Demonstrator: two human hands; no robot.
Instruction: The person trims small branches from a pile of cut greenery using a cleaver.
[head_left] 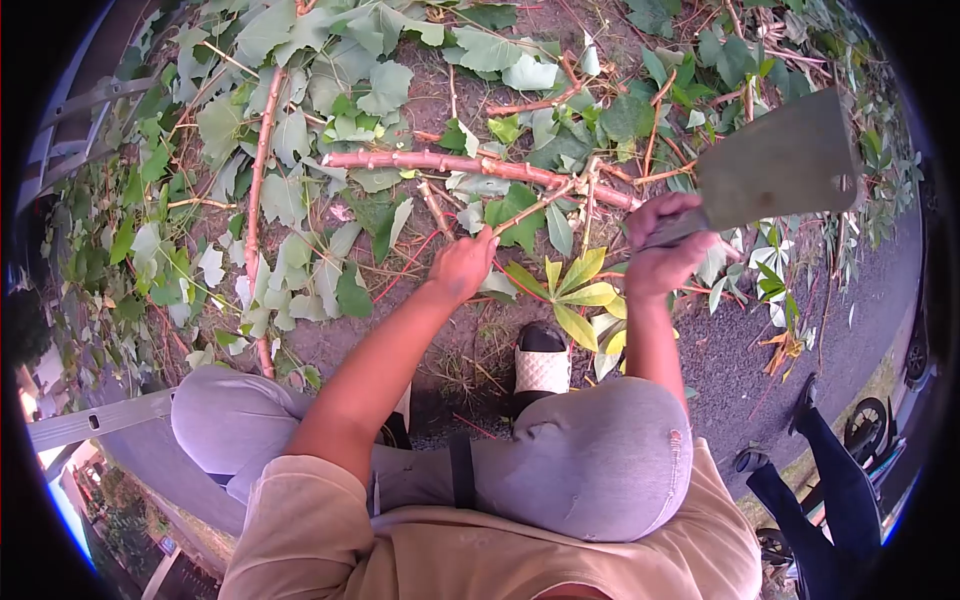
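- Stem: on the leafy ground.
- Cleaver: right hand closes round its handle; its edge is best angled clear of the left hand.
- Twig: left hand pinches it; firm tension should steady it.

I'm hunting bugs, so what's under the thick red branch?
Leaves poke out beneath the branch, with brown soil beside it. Whatever lies right under it is covered, so I can't tell about bugs.

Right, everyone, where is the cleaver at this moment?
In the head view, the cleaver is at the upper right, held in the person's right hand, just right of the thick reddish branch.
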